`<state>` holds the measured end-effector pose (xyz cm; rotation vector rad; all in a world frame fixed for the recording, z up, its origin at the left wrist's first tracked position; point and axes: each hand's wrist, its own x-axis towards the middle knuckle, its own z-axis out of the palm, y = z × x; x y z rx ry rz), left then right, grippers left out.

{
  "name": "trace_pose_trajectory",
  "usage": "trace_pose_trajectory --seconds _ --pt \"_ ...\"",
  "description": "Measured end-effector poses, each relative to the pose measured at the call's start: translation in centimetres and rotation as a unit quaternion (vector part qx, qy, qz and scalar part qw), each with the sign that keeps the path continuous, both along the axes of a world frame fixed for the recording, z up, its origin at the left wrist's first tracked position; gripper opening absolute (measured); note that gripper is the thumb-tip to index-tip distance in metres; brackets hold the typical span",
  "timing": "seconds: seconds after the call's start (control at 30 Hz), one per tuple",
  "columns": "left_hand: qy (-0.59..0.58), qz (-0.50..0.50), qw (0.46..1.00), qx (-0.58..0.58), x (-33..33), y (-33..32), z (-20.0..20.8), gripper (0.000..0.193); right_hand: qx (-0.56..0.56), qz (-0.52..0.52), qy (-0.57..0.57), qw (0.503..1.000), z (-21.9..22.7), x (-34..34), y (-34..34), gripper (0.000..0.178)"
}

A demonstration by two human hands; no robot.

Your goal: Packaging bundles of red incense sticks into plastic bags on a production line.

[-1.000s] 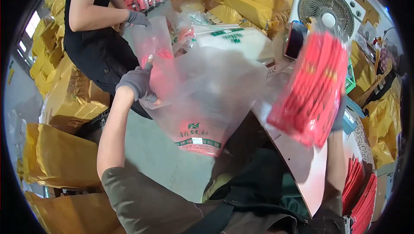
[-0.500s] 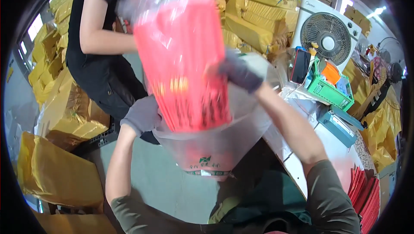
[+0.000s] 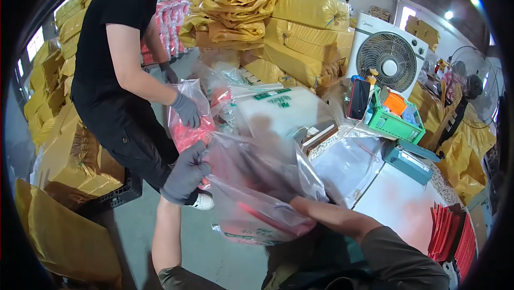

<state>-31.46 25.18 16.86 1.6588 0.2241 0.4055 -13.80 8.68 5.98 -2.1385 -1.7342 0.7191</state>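
My left hand (image 3: 184, 176), in a grey glove, is closed on the rim of a large clear plastic bag (image 3: 300, 167). Deep in the bag's mouth is my right hand, its fingers hidden behind the plastic; only the bare forearm (image 3: 332, 215) shows plainly. Something pinkish-red (image 3: 257, 216) shows blurrily through the lower part of the bag, above green printing. Beside my left hand, a co-worker's gloved hand (image 3: 187, 111) rests on another clear bag (image 3: 184, 94) with pink-red contents.
A white table (image 3: 396, 196) on the right carries a green basket (image 3: 396, 121), a teal box (image 3: 409, 164) and red packets (image 3: 450, 234). White plastic bags (image 3: 284, 111) lie ahead. Yellow wrapped bales (image 3: 310, 12) and a box fan (image 3: 388, 60) stand behind; a yellow bale (image 3: 64, 231) is at left.
The pink-red bundle I held up has gone down from view, and my right hand has dropped into the bag. The co-worker's hand now shows on the neighbouring bag.
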Motion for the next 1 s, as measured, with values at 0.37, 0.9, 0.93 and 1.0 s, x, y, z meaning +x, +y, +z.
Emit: trace_pose_trajectory --seconds 0.37,0.9,0.93,1.0 --pt "0.012 -0.023 0.997 0.077 2.4 0.3 0.6 0.071 0.095 0.015 0.110 0.989 7.8 6.4 -6.9 0.051" --pt "0.110 -0.035 0.977 0.180 5.4 -1.7 2.6 0.066 0.691 -0.426 -0.037 0.583 25.2 20.2 -77.6 0.041" --pt "0.140 -0.007 0.969 0.203 3.6 -2.2 3.5 0.068 0.647 -0.421 0.019 0.635 22.8 21.4 -64.9 0.043" --pt "0.178 0.008 0.967 0.183 2.4 -1.8 3.8 0.069 0.510 -0.396 0.019 0.764 23.2 13.5 -46.9 0.041"
